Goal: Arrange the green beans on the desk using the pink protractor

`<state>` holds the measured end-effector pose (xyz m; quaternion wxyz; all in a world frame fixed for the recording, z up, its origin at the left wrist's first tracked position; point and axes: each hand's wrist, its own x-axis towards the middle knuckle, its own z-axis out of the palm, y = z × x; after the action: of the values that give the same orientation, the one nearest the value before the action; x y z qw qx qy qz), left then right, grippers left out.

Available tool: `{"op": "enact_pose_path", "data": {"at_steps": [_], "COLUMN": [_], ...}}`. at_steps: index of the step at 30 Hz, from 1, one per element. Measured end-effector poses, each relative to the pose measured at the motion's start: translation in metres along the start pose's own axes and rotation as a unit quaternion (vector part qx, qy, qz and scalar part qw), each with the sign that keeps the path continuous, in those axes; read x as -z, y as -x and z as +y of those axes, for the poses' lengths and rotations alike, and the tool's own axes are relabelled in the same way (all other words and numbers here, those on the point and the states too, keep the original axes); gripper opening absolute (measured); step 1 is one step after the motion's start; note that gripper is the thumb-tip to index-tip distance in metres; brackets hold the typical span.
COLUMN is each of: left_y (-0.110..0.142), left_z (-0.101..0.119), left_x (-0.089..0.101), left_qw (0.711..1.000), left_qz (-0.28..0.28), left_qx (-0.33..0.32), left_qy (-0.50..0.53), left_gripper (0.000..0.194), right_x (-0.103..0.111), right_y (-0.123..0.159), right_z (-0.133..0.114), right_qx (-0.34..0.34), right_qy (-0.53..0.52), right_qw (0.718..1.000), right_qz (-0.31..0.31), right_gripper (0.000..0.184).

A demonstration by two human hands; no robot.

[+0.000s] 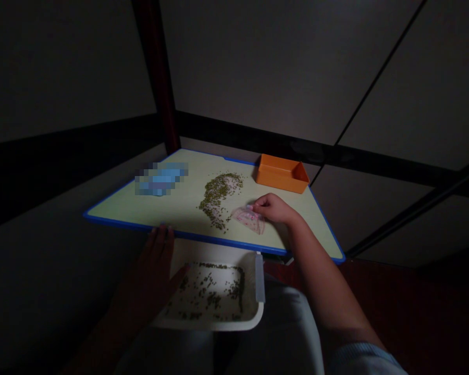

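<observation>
My right hand (273,208) pinches a clear, pinkish half-round protractor (249,220) by its upper edge, close above or on the tabletop. Left of the protractor lies a curved spread of small green beans (219,195), which look like mung beans. Below the table's near edge, a white plastic tub (254,317) rests at my lap with more beans scattered on its bottom. My left hand (152,265), in deep shadow, is at the tub's left side, thumb over the inside and fingers outside, their tips against the table edge.
The pale tabletop (113,209) has a blue rim. On its far right corner stands an orange open box (279,179). A blurred-out blue item (162,179) lies at the left. Dark panelled walls (250,67) close in behind the table.
</observation>
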<state>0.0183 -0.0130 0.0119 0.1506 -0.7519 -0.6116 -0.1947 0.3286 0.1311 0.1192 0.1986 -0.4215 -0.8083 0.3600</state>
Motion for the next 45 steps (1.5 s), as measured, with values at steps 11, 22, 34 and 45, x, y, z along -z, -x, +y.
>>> {"op": "enact_pose_path", "data": {"at_steps": [11,22,34,45], "left_y": [0.001,0.002,0.001,0.001], "left_z": [0.001,-0.001,-0.001,0.001], "left_x": [0.001,-0.001,-0.001,0.000], "left_qw": [1.000,1.000,1.000,1.000], "left_qz": [-0.005,-0.005,-0.017,-0.007], "left_qx": [0.006,-0.004,0.013,0.007], "left_qy": [0.006,-0.006,-0.003,-0.015], "left_gripper": [0.083,0.086,0.084,0.085], "right_x": [-0.002,0.003,0.015,0.007], "right_y": [-0.001,-0.001,0.000,-0.006], "right_z": [-0.001,0.001,0.001,0.004], "right_qx": [0.002,-0.037,-0.216,-0.069], "right_qy": [0.023,0.129,0.315,0.201], "right_qw": [0.999,0.990,0.907,0.962], "right_qz": [-0.024,0.047,0.175,0.173], "right_gripper": [0.040,0.038,0.033,0.038]}}
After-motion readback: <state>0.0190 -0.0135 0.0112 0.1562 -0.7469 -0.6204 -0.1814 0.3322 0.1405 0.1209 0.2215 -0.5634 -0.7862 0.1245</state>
